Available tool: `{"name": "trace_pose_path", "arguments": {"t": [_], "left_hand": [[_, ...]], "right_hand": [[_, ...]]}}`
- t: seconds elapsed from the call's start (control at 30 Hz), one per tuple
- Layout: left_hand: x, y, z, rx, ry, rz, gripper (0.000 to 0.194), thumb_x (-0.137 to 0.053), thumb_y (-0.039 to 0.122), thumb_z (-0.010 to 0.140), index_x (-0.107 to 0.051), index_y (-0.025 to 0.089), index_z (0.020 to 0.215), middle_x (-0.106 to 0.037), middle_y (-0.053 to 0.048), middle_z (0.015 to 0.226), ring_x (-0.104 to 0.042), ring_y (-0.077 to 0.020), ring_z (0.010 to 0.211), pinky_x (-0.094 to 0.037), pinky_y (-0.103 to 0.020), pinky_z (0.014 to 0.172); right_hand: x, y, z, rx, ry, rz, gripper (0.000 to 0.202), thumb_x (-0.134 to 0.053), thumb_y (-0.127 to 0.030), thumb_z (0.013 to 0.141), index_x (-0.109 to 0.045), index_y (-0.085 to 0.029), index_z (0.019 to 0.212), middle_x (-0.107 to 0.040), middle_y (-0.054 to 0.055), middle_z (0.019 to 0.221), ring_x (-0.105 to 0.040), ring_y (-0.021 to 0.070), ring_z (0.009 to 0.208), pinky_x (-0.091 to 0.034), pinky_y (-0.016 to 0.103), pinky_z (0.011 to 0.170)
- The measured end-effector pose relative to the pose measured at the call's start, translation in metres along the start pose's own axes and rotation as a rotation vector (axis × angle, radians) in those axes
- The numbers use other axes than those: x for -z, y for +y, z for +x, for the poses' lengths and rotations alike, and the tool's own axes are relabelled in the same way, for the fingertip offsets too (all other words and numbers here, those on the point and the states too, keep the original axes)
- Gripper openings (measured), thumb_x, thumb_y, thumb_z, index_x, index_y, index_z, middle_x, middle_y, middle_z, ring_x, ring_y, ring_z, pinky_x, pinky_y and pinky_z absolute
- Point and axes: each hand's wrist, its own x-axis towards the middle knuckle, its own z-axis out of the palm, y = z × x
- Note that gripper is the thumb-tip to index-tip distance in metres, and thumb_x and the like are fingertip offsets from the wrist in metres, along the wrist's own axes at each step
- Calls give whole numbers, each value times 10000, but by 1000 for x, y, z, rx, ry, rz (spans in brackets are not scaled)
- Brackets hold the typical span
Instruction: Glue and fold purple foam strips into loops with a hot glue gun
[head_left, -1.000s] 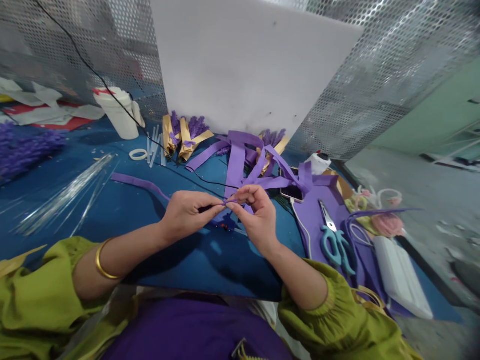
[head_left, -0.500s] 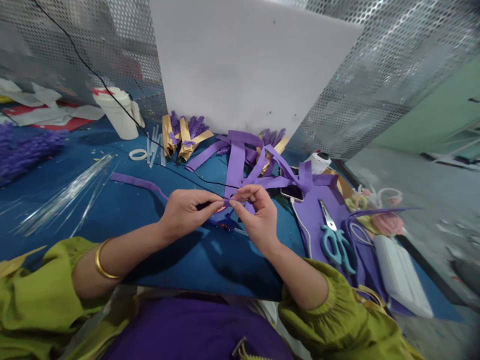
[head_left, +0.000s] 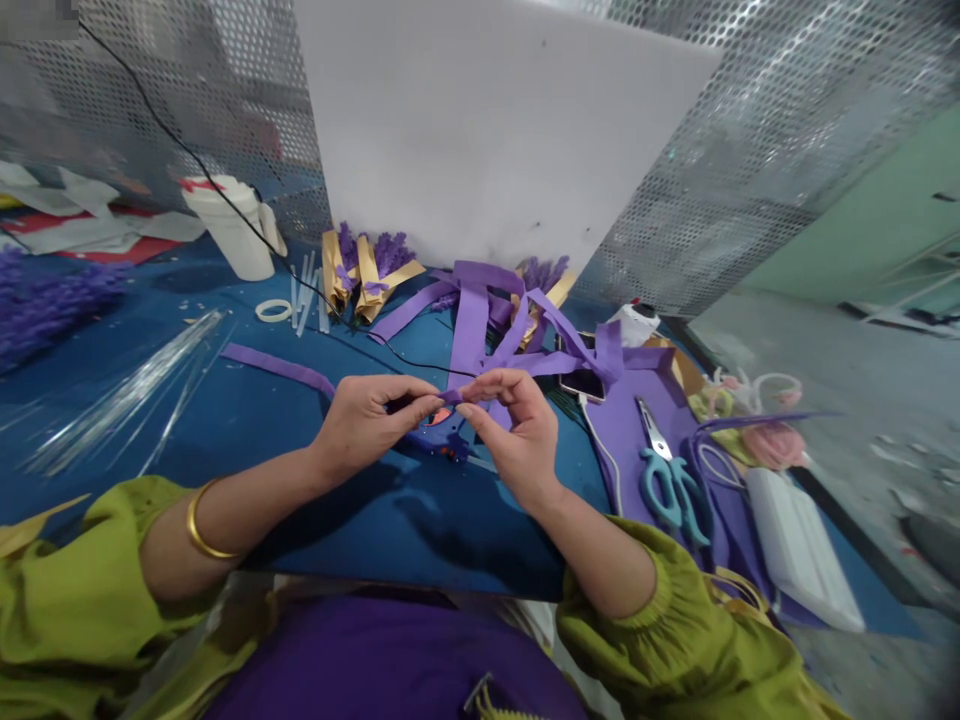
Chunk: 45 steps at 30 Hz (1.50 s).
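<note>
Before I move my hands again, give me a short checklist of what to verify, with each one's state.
1. Purple piece pinched by both left hand and right hand: ok.
2. Purple strip lying to the left joins that piece: cannot tell, the left hand hides the link.
3. Space below the fingertips clear: not ok, a blue tool lies there.
4. Scissors apart from both hands: ok, off to the right.
5. Phone uncovered: not ok, purple ribbon partly covers it.
</note>
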Motion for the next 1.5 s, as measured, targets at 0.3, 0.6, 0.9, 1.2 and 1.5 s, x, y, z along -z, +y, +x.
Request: {"name": "trace_pose_path", "arguments": {"t": [0.3,0.6,0.9,1.2,1.5], "left_hand": [[-1,4,0,29,-18,-32,165,-712,317,860,-800,183,819,-769,-15,729,-648,-130,610,-481,-205,576],[-2,3,1,98,-9,-100,194,-706,331,846,-790,164,795,-724,-17,639,-589,-114,532,-446,-199,511],[-2,1,-1,13,-23,35,186,-694,333,871,-797,186,824,-770,-14,733,-659,-136,622,-460,-215,574],[0,-4,-1,-105,-35,135,165,-708,328,880,-807,200,914,-805,-23,881,-740,-170,777,-510,-230,693],[-1,-10,-2,-251,-20,220,183,-698,335,901,-812,195,928,-808,-31,909,-758,-182,819,-518,-237,719]], "right_hand": [[-2,-1,2,-3,26,17,178,-749,-232,824,-603,-233,927,-735,8,855,-692,154,801,-570,315,777],[4,0,-3,169,-7,-247,81,-686,-234,893,-666,-256,968,-754,23,916,-705,189,866,-551,366,835],[7,-2,6,83,11,-236,15,-723,-252,850,-717,-251,864,-729,-4,813,-660,170,759,-533,311,739],[7,0,7,102,-14,-259,90,-730,-223,850,-731,-249,764,-730,-16,750,-651,163,727,-494,307,733],[7,4,4,145,-83,-266,84,-741,-211,857,-735,-243,780,-738,-17,754,-663,163,743,-491,315,764]]}}
